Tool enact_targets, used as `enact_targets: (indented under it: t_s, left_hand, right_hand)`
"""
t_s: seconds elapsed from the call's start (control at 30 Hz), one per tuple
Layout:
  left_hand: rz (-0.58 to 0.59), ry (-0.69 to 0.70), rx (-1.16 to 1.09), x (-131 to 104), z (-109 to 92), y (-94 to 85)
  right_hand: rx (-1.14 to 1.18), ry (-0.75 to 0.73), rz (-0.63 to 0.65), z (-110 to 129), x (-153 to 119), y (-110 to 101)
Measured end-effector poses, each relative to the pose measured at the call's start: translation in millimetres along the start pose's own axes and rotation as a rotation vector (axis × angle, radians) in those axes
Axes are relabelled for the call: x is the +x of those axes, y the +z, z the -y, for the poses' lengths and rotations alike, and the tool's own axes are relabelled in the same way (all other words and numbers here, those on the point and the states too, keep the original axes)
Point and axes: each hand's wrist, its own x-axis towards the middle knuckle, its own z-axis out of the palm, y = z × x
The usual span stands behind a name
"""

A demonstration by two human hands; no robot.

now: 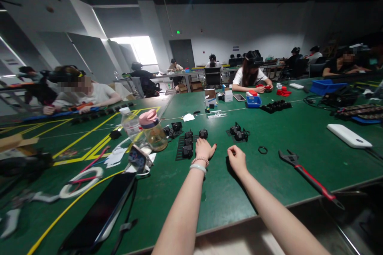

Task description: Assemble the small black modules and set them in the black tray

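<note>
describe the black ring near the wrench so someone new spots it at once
On the green table, find the wrench with a red-and-black handle. Just left of its head, between it and the person's right hand, lies the small black ring. It is flat with an open middle, unlike the chunky black parts beyond that hand.

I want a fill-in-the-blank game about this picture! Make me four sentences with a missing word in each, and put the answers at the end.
1. The parts next to the person's left hand are coloured ____.
2. The beaded bracelet goes around the person's ____ wrist.
3. The wrench lies to the ____ of the person's right hand.
4. The wide bottle has a ____ lid.

Missing words: black; left; right; pink.
</note>
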Motion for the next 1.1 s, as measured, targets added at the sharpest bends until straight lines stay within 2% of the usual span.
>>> enact_targets:
  t_s: [0.23, 0.37, 0.7, 0.93, 1.0, 1.1]
  left_hand:
    - [0.014, -0.093, -0.022, 2, -4, 14.2]
    - [-0.033, -0.112, -0.007, 3, -4, 18.7]
    - [-0.077, -0.129, -0.014, 2, -4, 20.4]
    - [-0.079, -0.123, -0.021, 3, -2, 24.0]
    - [-0.081, -0.121, -0.017, 3, -2, 25.7]
    - [-0.078, -0.116, -0.009, 4, -2, 27.3]
  right_hand:
    - [-0.008, 0.007, -0.008, -2, 1, 0]
    - [-0.031, 0.004, -0.009, -2, 1, 0]
    - [-0.069, -0.01, -0.004, -2, 1, -1]
    - [-0.387, -0.123, -0.173, 0, 13, -13]
    - [-0.498, -0.102, -0.161, -4, 17, -15]
    - [-0.642, -0.023, -0.06, -15, 20, -13]
